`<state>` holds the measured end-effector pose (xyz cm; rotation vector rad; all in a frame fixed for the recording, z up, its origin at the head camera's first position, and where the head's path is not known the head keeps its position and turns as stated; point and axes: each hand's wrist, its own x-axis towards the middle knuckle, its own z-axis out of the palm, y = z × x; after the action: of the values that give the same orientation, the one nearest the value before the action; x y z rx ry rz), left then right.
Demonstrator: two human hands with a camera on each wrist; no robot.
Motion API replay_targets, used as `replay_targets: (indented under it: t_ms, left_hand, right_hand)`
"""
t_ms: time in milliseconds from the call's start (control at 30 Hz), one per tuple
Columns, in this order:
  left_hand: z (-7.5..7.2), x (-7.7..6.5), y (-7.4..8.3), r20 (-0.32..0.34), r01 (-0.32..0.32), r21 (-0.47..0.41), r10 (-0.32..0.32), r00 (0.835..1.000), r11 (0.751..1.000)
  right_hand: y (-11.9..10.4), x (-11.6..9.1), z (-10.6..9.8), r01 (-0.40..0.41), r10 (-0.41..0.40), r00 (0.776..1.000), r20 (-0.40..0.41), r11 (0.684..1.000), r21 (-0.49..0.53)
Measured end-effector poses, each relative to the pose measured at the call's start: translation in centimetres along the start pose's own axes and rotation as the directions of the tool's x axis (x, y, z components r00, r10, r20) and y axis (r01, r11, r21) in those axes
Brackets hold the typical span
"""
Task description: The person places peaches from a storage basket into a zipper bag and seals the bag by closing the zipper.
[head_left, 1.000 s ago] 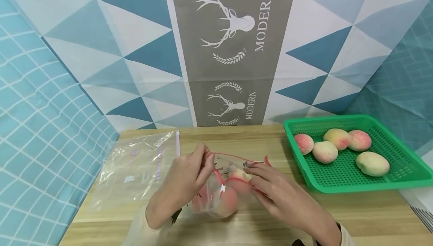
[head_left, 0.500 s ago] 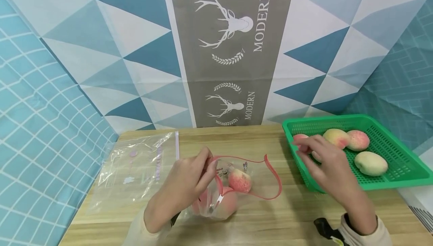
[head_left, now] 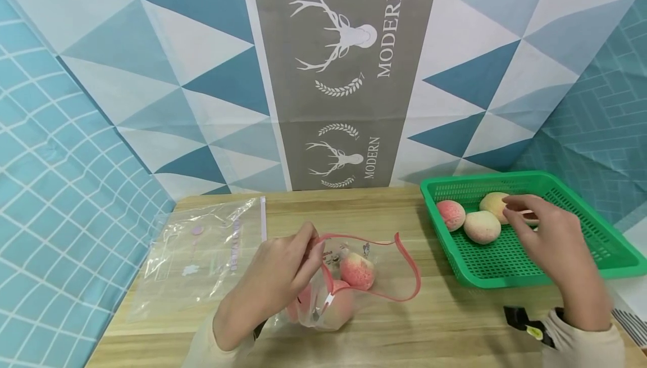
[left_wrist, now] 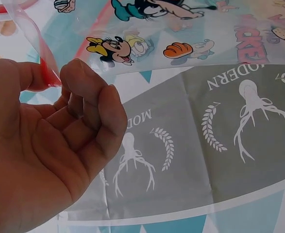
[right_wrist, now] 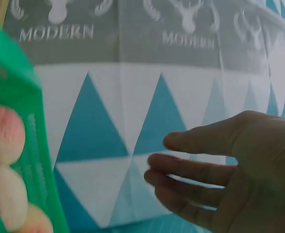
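A clear zip bag with a red rim [head_left: 415, 281] lies open-mouthed on the table, several peaches [head_left: 358, 271] inside it. My left hand [head_left: 275, 269] pinches the bag's left edge between thumb and index finger; in the left wrist view the red strip [left_wrist: 49, 73] runs into that pinch. My right hand [head_left: 563, 239] is over the right half of a green basket [head_left: 485, 284], fingers extended and holding nothing. In the basket are a pale peach [head_left: 482, 227], a pink peach [head_left: 451, 214] and a yellowish peach [head_left: 495, 206]. My right hand covers other fruit there.
A second clear zip bag [head_left: 202, 255] with a lilac strip lies flat at the left of the wooden table [head_left: 394, 334]. Patterned cloth [head_left: 349, 104] stands behind, and blue checked cloth [head_left: 60, 216] borders the left side.
My right hand has let go of the red-rimmed bag's right edge and moved right over the basket. The bag's mouth now shows wide, while my left hand keeps its pinch.
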<state>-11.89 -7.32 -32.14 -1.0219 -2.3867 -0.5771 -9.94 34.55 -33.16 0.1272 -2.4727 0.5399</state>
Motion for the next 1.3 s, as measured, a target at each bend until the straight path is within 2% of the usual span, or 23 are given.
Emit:
replay_targets:
  t_ms: [133, 333, 433, 567, 700, 800, 933, 1033, 1200, 1300]
  left_hand:
    - [0.0, 0.0, 0.0, -0.007, -0.004, 0.009, 0.004, 1.0, 1.0]
    - [-0.1, 0.0, 0.2, -0.009, -0.006, 0.004, 0.006, 1.0, 1.0]
    - [-0.1, 0.0, 0.3, -0.007, -0.01, 0.0, 0.01, 1.0, 1.0]
    - [0.0, 0.0, 0.3, 0.002, -0.012, -0.001, 0.012, 1.0, 1.0]
    - [0.1, 0.0, 0.3, 0.011, -0.018, -0.006, 0.018, 1.0, 1.0]
    - [0.2, 0.0, 0.3, 0.019, -0.021, -0.009, 0.021, 1.0, 1.0]
    - [0.2, 0.0, 0.3, 0.022, -0.02, -0.002, 0.02, 1.0, 1.0]
    - [0.2, 0.1, 0.3, 0.023, -0.015, 0.004, 0.015, 1.0, 1.0]
    - [0.1, 0.1, 0.3, 0.028, -0.018, 0.006, 0.018, 0.999, 1.0]
    - [0.0, 0.0, 0.2, 0.033, -0.02, 0.015, 0.019, 0.999, 1.0]
  right_hand:
    - [2.5, 0.1, 0.0, -0.096, 0.097, 0.991, 0.089, 0.995, -0.009]
    - [6.8, -0.5, 1.0, -0.167, 0.174, 0.976, 0.131, 0.984, -0.067]
    - [8.8, -0.9, 1.6, -0.194, 0.21, 0.965, 0.159, 0.974, -0.114]
    - [10.5, -1.5, 2.1, -0.27, 0.299, 0.937, 0.182, 0.948, -0.165]
    - [11.5, -1.9, 2.5, -0.329, 0.377, 0.9, 0.219, 0.917, -0.228]
    - [12.2, -2.2, 2.7, -0.367, 0.431, 0.863, 0.265, 0.894, -0.257]
    - [12.6, -2.4, 2.8, -0.376, 0.45, 0.841, 0.3, 0.886, -0.272]
    - [12.6, -2.3, 2.9, -0.367, 0.451, 0.839, 0.306, 0.883, -0.294]
    - [12.2, -2.5, 3.2, -0.446, 0.544, 0.794, 0.272, 0.825, -0.348]
    - [11.9, -2.6, 3.4, -0.471, 0.566, 0.775, 0.281, 0.814, -0.341]
